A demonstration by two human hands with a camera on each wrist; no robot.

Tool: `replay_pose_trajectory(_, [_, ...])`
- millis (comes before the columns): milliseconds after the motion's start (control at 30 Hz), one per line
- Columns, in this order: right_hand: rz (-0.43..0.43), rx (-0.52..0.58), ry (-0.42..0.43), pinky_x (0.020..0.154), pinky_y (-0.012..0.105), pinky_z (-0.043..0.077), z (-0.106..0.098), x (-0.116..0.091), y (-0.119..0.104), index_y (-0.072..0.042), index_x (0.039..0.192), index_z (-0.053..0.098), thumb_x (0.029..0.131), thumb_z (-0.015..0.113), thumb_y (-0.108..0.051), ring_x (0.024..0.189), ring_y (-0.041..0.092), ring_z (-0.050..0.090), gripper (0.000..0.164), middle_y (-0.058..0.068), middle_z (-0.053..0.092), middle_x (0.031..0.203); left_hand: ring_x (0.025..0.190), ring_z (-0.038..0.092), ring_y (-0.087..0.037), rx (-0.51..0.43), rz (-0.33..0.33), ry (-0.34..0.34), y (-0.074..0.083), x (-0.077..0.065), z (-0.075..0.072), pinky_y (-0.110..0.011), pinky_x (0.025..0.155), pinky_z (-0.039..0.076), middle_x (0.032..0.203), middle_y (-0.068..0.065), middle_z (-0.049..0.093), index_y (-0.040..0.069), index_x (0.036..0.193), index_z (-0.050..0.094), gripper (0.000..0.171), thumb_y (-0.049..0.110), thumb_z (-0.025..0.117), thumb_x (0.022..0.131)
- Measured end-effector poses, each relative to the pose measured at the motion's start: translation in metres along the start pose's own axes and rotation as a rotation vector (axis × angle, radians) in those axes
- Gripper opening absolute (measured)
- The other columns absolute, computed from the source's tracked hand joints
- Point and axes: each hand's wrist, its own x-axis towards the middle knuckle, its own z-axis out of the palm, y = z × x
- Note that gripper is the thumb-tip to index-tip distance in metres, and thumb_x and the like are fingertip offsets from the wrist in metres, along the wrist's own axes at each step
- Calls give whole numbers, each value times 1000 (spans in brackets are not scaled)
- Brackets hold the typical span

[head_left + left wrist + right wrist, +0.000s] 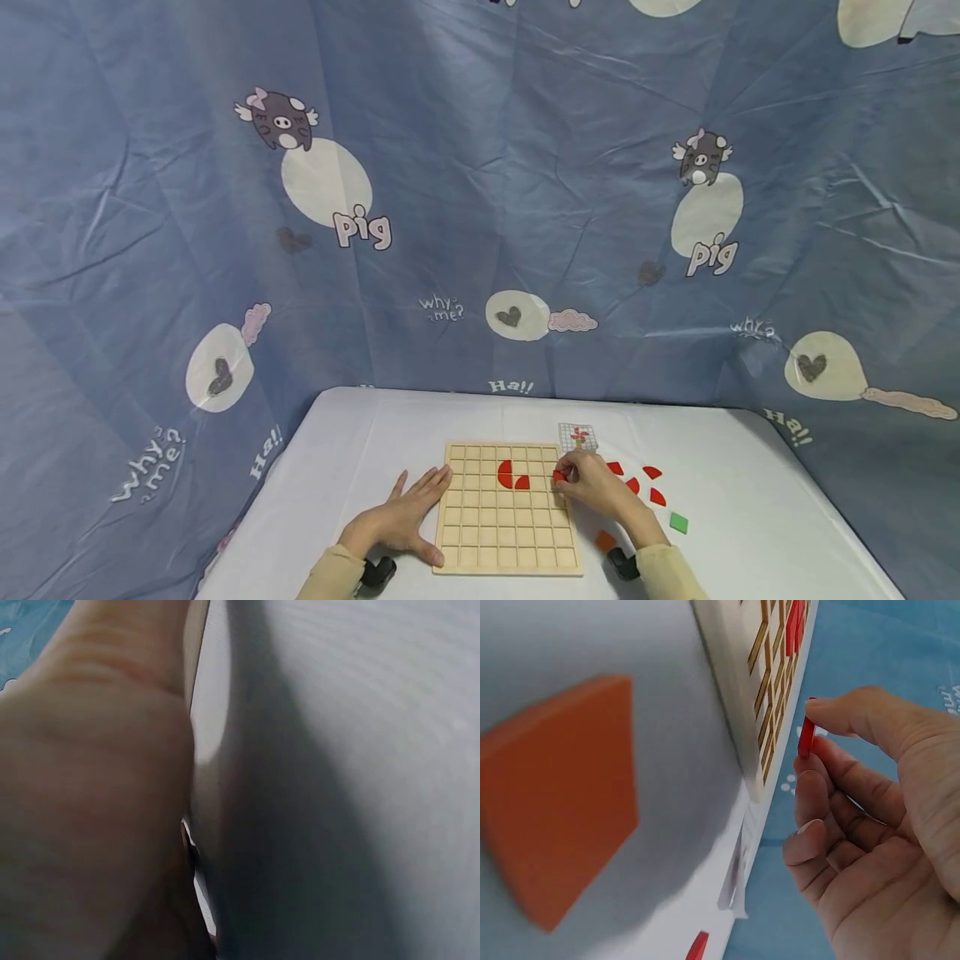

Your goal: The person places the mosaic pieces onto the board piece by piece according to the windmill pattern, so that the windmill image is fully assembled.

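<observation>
A square wooden grid board point(480, 533) lies on the white table with three red quarter-circle pieces point(506, 481) set in its upper middle cells. My left hand point(408, 512) rests spread along the board's left edge, fingertips and thumb touching the frame. In the left wrist view only part of that hand point(90, 787) shows. My right hand point(592, 483) is at the board's right edge and pinches a small red piece point(807, 729) between thumb and fingertip. The right wrist view shows this piece edge-on, its outline partly hidden by the fingers.
A printed pattern card point(567, 433) lies behind the board's right corner. Several loose red pieces point(652, 472) are scattered to the right, with a green square point(678, 522) nearer the front. An orange square point(562, 795) lies below my right wrist. A blue patterned curtain point(480, 208) surrounds the table.
</observation>
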Motion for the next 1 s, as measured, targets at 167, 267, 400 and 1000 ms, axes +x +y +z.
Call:
replay_pose_trajectory(167, [-25,-15,-7,53,18,45,2,3,-5,-11,92,66,82,75,-14,67,3,50,14,-3,59,83,150,7,-35,7,-1,5,2,0,-1,-69,115,-4,164,-11,6,7,155,9,130,65,78,62])
replay_pose_trajectory(267, [-16,6,-30,54,18,46,3,5,-8,-10,95,67,83,75,-14,68,3,51,15,-3,60,85,150,8,-35,10,-4,7,2,0,-1,-68,115,-4,163,-11,7,7,155,9,130,65,79,62])
replay_pose_trajectory(400, [-21,29,-48,56,19,47,7,7,-10,-7,98,67,84,74,-13,70,5,53,16,-1,63,88,150,8,-36,9,-1,4,2,0,-1,-69,115,-4,163,-12,7,6,155,9,130,64,79,62])
replay_pose_trajectory(1000, [-64,-17,-74,63,21,50,21,14,-12,-9,94,68,84,73,-13,76,4,54,11,-1,62,90,150,7,-35,9,-10,11,-1,2,3,-68,115,-5,164,-11,7,7,155,10,130,64,79,62])
